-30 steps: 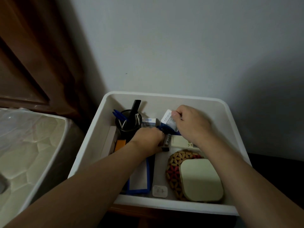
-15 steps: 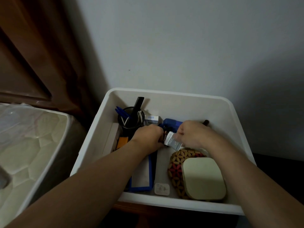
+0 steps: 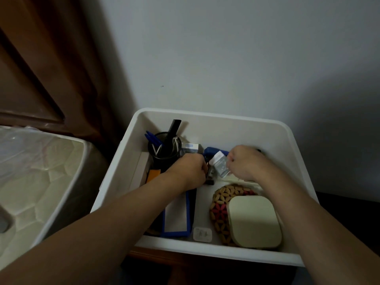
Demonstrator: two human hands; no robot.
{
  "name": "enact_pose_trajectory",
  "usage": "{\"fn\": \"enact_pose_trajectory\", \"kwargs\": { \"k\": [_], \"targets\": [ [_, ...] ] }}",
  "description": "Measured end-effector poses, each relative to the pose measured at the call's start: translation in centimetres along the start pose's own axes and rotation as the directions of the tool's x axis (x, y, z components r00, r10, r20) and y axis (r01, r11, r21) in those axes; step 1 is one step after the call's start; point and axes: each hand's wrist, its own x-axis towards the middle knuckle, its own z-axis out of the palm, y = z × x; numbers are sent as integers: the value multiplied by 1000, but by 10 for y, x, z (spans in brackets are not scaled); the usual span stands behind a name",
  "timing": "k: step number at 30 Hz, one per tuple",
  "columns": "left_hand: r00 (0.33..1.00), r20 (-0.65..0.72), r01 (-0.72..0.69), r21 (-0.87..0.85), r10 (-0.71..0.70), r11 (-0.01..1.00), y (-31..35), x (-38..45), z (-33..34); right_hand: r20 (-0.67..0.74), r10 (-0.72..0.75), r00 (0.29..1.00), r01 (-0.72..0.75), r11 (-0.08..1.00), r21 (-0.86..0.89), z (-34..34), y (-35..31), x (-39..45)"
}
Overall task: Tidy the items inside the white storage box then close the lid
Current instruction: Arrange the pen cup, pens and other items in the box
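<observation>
White box open, both hands working mid-box

Nearest rim: white plastic storage box (image 3: 216, 248), no lid in view. Against the near wall lie a small white square plug-like piece (image 3: 202, 234), a blue-framed flat rectangular case (image 3: 177, 218) with its long axis running near-to-far, and a pale cream rounded-square pad (image 3: 254, 221) resting on a woven tan-and-red round mat (image 3: 221, 204).

Mid-box: left hand (image 3: 190, 171) curled down over a small dark item; what it grips I cannot tell. Right hand (image 3: 244, 164) pinches a small clear plastic packet with a white label (image 3: 220, 164), label end tilted up and to the left. Judged light, limp and slippery; best pinched at an edge, as now. Hands close, not touching.

Far left corner: black mesh cylindrical pen cup (image 3: 164, 153), upright, holding a black comb (image 3: 173, 128) and blue pens (image 3: 152, 137) that lean far-left. Likely top-heavy; grasp the cup wall.
</observation>
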Motion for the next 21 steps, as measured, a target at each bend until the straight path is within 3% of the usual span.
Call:
{"fn": "enact_pose_trajectory", "kwargs": {
  "k": [4, 6, 10, 21],
  "targets": [
    [973, 186, 179, -251, -134, 951, 23, -11, 7, -118, 4, 993, -6, 1000, -17, -1, -2, 0],
    [956, 262, 211, -305, -132, 929, 34, -14, 16, -167, 12, 986, -13, 1000, -5, -1, -1, 1],
    [934, 358, 111, -322, 12, 940, 40, -10, 31, -220, -11, 976, 24, 998, 57, 2, 4, 4],
    [919, 394, 116, -249, -9, 961, 34, -10, 24, -225, -62, 972, 85, 992, 96, 5, 2, 15]
  ]
}}
